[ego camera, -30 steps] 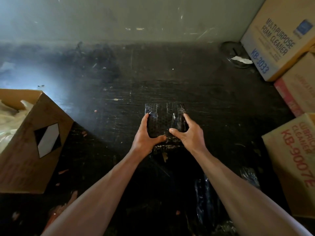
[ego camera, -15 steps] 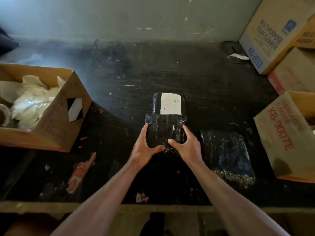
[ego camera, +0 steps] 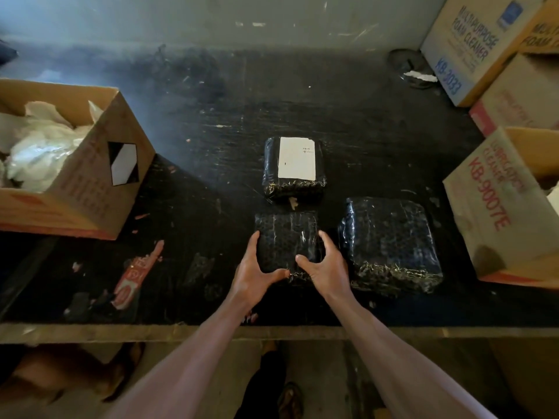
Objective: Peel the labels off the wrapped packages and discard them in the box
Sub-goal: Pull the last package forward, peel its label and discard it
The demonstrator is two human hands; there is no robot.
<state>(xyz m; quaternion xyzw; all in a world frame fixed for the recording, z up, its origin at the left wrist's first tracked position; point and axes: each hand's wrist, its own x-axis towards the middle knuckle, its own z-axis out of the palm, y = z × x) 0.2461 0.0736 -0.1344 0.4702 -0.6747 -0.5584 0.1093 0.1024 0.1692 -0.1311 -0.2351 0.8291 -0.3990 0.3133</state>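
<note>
A small black bubble-wrapped package [ego camera: 286, 240] with no label on its top lies near the front of the dark table. My left hand [ego camera: 255, 267] grips its left side and my right hand [ego camera: 328, 267] grips its right side, thumbs on the near edge. Just behind it lies a second black package [ego camera: 272, 173] bearing a white label [ego camera: 297, 157]. A larger black package [ego camera: 388, 243] with a bare top sits to the right. An open cardboard box [ego camera: 99, 164] at the left holds crumpled white paper and plastic.
Stacked cardboard cartons [ego camera: 472, 49] stand at the back right and an open carton [ego camera: 496, 213] sits at the right edge. A red sticker scrap [ego camera: 133, 276] lies on the table front left. The table's front edge [ego camera: 151, 332] runs below my wrists; a grey wall is behind.
The view has pulled back and tilted down. My hands have drawn the bare package toward the front edge, leaving a gap between it and the labelled package behind.
</note>
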